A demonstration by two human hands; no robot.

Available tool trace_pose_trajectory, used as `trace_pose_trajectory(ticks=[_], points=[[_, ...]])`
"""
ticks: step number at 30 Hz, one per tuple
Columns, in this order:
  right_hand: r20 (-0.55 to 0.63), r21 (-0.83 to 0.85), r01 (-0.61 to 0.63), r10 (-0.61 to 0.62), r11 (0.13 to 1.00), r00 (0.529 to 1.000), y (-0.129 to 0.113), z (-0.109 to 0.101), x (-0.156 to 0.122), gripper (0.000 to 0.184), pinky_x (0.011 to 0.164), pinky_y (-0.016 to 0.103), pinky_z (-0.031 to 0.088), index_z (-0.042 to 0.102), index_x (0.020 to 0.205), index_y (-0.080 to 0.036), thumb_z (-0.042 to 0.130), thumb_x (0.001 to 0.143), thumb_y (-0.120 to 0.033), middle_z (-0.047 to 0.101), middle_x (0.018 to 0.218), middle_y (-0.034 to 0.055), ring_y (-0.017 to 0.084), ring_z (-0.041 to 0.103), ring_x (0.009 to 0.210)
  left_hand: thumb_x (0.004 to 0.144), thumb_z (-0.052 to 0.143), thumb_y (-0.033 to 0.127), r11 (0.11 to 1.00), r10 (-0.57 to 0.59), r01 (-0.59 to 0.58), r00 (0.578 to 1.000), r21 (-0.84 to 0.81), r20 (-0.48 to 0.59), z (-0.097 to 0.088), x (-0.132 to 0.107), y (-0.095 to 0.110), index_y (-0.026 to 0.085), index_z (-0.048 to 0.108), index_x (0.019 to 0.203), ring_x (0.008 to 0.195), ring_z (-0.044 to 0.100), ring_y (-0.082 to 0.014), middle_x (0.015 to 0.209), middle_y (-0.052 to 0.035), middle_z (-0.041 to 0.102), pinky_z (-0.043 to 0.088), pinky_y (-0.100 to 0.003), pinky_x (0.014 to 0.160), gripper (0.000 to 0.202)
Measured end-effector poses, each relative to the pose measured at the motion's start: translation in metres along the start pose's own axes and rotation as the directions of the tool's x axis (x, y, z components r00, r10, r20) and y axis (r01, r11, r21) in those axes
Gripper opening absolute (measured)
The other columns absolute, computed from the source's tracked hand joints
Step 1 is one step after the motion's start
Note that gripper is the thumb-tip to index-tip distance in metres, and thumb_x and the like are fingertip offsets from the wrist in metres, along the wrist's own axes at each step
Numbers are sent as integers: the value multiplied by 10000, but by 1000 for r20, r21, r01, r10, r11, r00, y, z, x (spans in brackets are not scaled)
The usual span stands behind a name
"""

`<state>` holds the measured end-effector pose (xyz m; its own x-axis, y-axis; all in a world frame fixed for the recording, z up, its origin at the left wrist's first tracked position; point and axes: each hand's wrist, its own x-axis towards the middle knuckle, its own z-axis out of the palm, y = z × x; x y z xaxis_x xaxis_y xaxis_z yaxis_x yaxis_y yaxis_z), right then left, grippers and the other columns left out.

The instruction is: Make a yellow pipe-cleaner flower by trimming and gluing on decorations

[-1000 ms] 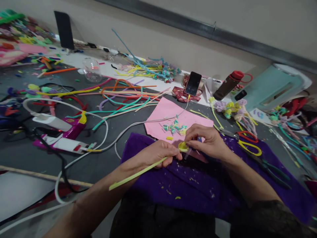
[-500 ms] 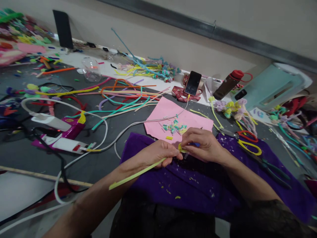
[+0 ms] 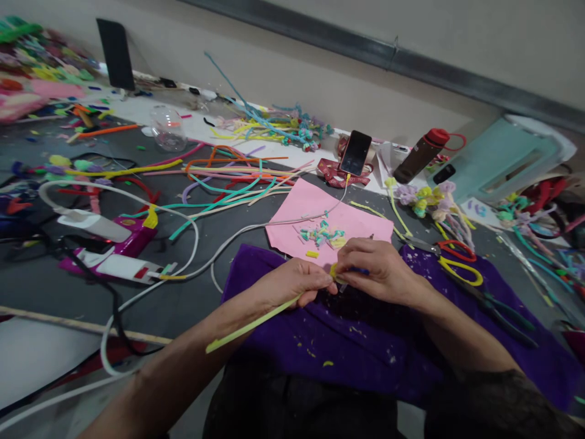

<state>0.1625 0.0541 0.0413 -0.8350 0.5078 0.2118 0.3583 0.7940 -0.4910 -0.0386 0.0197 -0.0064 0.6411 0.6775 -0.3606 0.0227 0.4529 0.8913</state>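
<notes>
My left hand (image 3: 304,280) pinches a yellow pipe cleaner (image 3: 256,323), whose long straight end trails down to the left across my forearm. Its other end is a small yellow bend between both hands, partly hidden by fingers. My right hand (image 3: 372,268) has thumb and fingers closed on that end. Something blue shows under the right fingers; I cannot make out what it is. Just beyond the hands lies a pink sheet (image 3: 292,213) with short pipe cleaner clippings (image 3: 322,235). A purple cloth (image 3: 283,347) dotted with yellow bits spreads below.
Scissors (image 3: 457,262) and dark-handled pliers (image 3: 507,317) lie to the right. A white cable (image 3: 247,228) crosses the sheet to a phone (image 3: 356,152). Loose pipe cleaners (image 3: 237,174), a power strip (image 3: 114,244) and a bottle (image 3: 420,155) also occupy the table.
The pipe cleaner's free end has shifted slightly right and down. My right fingers have turned a little around the yellow bend, which shows less now.
</notes>
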Motion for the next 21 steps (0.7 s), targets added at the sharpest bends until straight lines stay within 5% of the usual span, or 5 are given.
trace_pose_trajectory(ticks=[10,21], points=[[8,-19,-31,31,999,999,-3,-3,-1,152,668,276,433,643,895,-176,508,824,-165,598,857,55,143,550,762,759,492,360,998,-10,14,997,63,-77,0,2,-1,145,663,780,276,239,-42,335,79,390,128,-196,333,276],[-140,178,-63,89,982,986,5,-14,-4,177,721,275,464,636,964,-186,500,851,-169,608,893,52,137,569,833,760,489,379,999,-4,7,998,54,-57,-1,0,0,133,656,785,265,258,-45,333,77,402,141,-194,322,299]])
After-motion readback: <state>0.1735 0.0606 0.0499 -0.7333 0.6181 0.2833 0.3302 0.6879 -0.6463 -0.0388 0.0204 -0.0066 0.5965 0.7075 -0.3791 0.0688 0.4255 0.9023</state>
